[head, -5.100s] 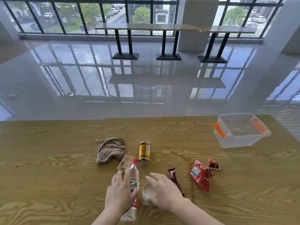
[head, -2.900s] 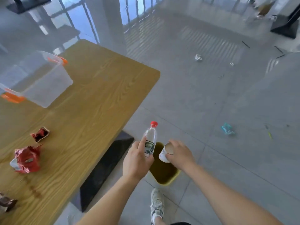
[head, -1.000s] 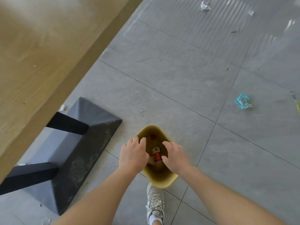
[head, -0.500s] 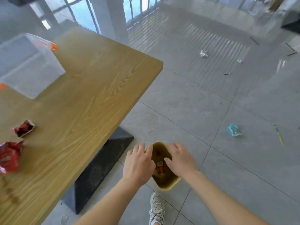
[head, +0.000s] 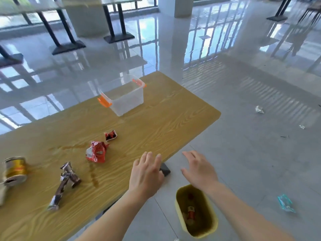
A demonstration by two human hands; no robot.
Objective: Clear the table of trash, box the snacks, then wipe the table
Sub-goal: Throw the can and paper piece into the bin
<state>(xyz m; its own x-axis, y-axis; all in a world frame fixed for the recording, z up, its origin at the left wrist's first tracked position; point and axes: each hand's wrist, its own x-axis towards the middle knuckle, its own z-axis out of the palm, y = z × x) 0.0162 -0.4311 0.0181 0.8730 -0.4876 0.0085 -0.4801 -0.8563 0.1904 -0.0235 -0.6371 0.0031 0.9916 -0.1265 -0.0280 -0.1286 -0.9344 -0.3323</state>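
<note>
My left hand hovers with fingers spread over the near edge of the wooden table, holding nothing. My right hand hangs spread and empty above the floor, just beyond the yellow bin. The bottle lies inside the bin. On the table lie a crumpled red wrapper, a small torn red packet, a brown wrapper and a gold can. A clear box with orange latches stands near the far corner.
A brown liquid smear marks the wood near the wrappers. Scraps litter the grey floor: a teal wrapper and a white crumple. A black table base shows below the edge. Other tables stand far back.
Both hands have lifted out of the bin, leaving the bottle and cup inside. The view has swung up and left, back toward the table.
</note>
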